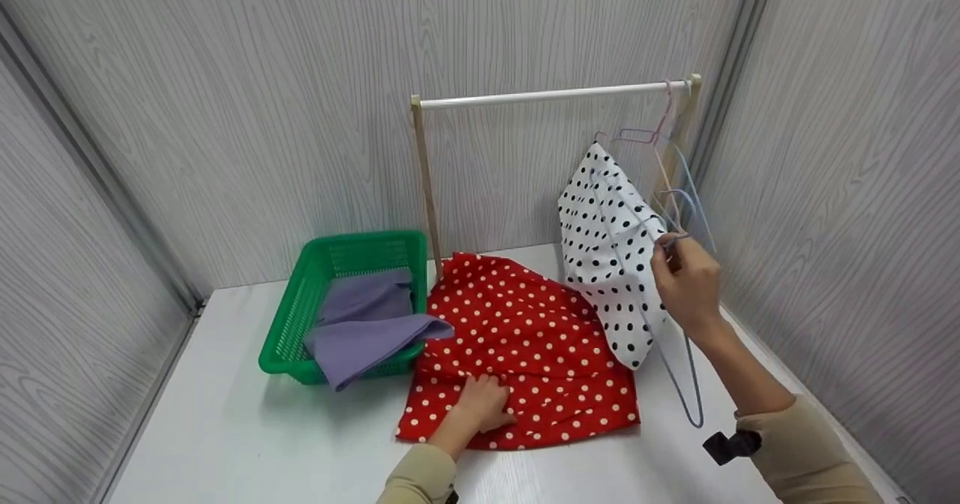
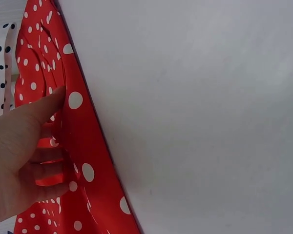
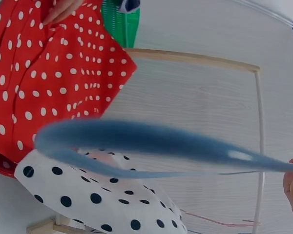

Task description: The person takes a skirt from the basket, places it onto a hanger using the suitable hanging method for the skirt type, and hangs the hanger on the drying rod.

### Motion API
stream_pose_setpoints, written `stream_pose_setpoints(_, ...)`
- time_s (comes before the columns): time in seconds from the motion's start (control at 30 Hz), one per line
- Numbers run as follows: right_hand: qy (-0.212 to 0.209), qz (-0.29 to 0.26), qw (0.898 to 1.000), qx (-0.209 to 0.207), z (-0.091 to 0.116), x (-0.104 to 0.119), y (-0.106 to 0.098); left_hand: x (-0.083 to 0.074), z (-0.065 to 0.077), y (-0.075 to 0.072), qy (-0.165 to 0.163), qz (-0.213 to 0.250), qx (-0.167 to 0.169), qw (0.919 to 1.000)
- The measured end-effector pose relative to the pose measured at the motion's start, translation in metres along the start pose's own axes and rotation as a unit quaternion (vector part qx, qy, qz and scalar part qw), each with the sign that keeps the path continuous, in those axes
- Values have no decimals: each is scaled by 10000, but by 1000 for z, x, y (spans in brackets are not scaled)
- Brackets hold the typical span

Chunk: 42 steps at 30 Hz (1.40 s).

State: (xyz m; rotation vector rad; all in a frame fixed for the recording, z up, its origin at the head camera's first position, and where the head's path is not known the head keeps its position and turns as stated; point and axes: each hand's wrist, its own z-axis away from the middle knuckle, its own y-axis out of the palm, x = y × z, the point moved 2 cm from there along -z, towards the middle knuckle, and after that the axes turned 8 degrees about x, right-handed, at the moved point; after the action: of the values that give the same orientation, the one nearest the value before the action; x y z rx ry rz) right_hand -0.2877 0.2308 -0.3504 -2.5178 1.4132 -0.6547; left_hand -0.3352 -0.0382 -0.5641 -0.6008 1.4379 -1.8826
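My right hand (image 1: 690,286) pinches a blue-grey clothes hanger (image 3: 136,139) near its upper part, while one rounded end hangs down toward the table at the right. Red cloth with white dots (image 1: 525,324) lies spread and wrinkled on the table. On its near part rests my left hand (image 1: 481,405), thumb apart from the fingers; in the left wrist view the fingers lie loosely against the red folds. White cloth with black dots (image 1: 589,264) hangs from the rack's right side, just left of my right hand, its lower tip over the red cloth.
A wooden rack with a white rod (image 1: 540,97) stands at the back. Pink (image 1: 663,121) and light-blue hangers crowd its right end. At the left, a green basket (image 1: 289,320) holds purple cloth (image 1: 367,343), which drapes over its front rim. Panel walls surround the white table (image 1: 217,414).
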Motion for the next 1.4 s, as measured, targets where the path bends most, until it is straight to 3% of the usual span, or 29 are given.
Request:
stream_pose_setpoints(0.1, -8, -240, 9990, 387, 8, -7, 17, 0, 0, -1, -38, 74, 59, 9999)
stream_pose_setpoints(0.23, 571, -789, 9902, 998, 16, -20, 44, -1, 0, -2, -116, 88, 87, 9999)
stream_pose_setpoints(0.43, 2057, -1166, 9543, 1828, 32, -50, 82, -9, 2, -2, -156, -160, -47, 9997)
stream_pose_setpoints(0.53, 2478, -997, 9415, 2055, 40, -63, 92, -18, 0, -2, -146, -332, -224, 9991)
stream_pose_setpoints(0.6, 2594, -790, 9396, 2086, 43, -70, 95, -26, -2, -3, -161, -449, -309, 9984)
stream_pose_setpoints(0.77, 2633, -284, 9432, 2007, 45, -80, 96, -59, -9, -11, 33, -748, -609, 9953)
stream_pose_setpoints(0.9, 2605, 182, 9424, 2090, 44, -85, 92, -100, -15, -14, 539, -909, -949, 9899)
stream_pose_setpoints(1.03, 2655, 635, 9387, 2105, 44, -88, 90, -142, -24, -11, 928, -1371, -978, 9813)
stream_pose_setpoints(1.17, 2604, 845, 9363, 2199, 44, -90, 90, -171, -35, -2, 812, -1772, -716, 9782)
stream_pose_setpoints(1.27, 2589, 837, 9341, 2310, 44, -91, 89, -183, -43, 3, 643, -2068, -602, 9744)
stream_pose_setpoints(1.4, 2719, 707, 9292, 2403, 43, -90, 89, -188, -54, 6, 518, -2773, -768, 9563)
